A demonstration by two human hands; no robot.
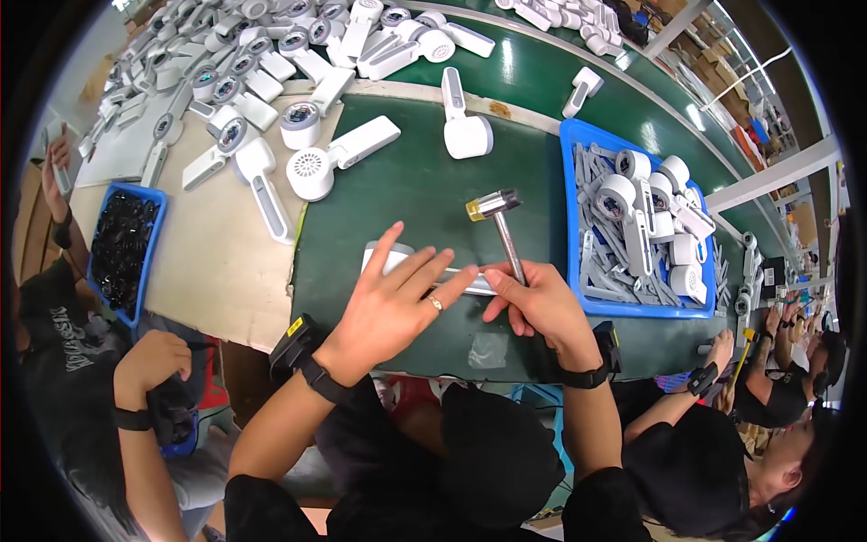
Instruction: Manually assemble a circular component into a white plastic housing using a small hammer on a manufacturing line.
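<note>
A white handheld fan (479, 285) lies on the green work surface, mostly covered by my left hand (390, 303). That hand is spread flat over it with the fingers apart, and a ring shows on one finger. My right hand (535, 303) is wrapped round the grip of a small hammer (508, 242). The hammer's head points up and away, with one yellow face and one dark face. The right thumb and fingers are close to the end of the fan's handle; whether they touch it, I cannot tell. A small clear plastic piece (488, 350) lies near the front edge.
On the right, a blue tray (569, 217) holds white fans and many grey strips. More fans (312, 172) lie beyond my hands and pile up at the far left. A blue bin (149, 244) of black parts stands left. Co-workers sit on both sides, their arms near the table.
</note>
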